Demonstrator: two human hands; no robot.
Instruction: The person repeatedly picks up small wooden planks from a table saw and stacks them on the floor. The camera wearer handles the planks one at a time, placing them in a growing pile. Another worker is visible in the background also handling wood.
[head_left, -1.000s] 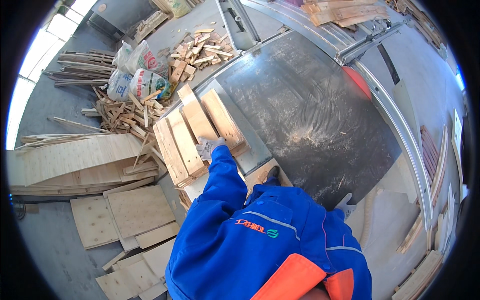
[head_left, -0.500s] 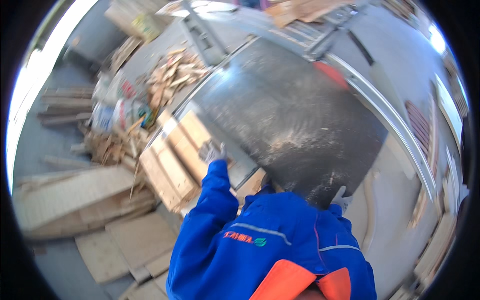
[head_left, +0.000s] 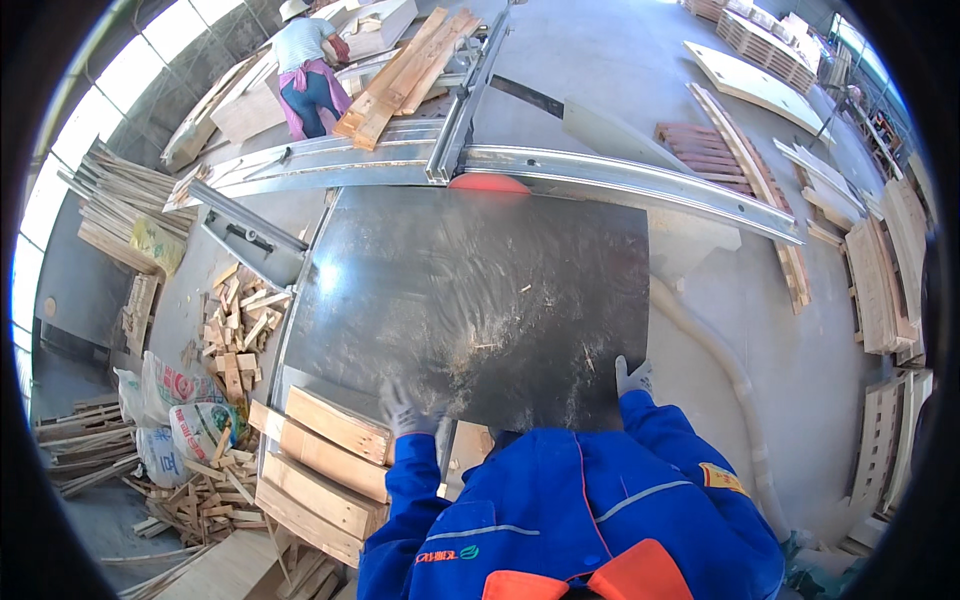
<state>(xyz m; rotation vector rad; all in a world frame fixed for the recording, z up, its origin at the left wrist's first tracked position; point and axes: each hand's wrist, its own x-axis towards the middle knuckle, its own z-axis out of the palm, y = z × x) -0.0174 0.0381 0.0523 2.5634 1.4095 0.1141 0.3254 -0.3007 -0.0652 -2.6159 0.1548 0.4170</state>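
My left hand [head_left: 408, 412], in a pale work glove, is at the near left of a dark metal saw table [head_left: 450, 270]. Its fingers are spread and slightly blurred, with nothing in them. Just left of it, several wooden boards [head_left: 325, 455] lie side by side at the table's left end. My right hand [head_left: 634, 377], gloved too, rests at the table's near right edge with its fingers stretched out and holding nothing. Sawdust and small chips [head_left: 485, 347] are scattered over the dark surface. A red rounded part [head_left: 488, 183] shows at the far edge.
A metal rail [head_left: 620, 175] crosses behind the table. Offcuts [head_left: 235, 325] and filled sacks [head_left: 190, 410] lie at the left. Long planks [head_left: 410, 75] rest on the far frame, near another person [head_left: 310, 70]. A pale hose [head_left: 720, 350] runs along the floor at the right.
My left hand has moved off the boards onto the near left part of the dark table. The view has turned and now takes in the person beyond. My right hand stays at the right edge.
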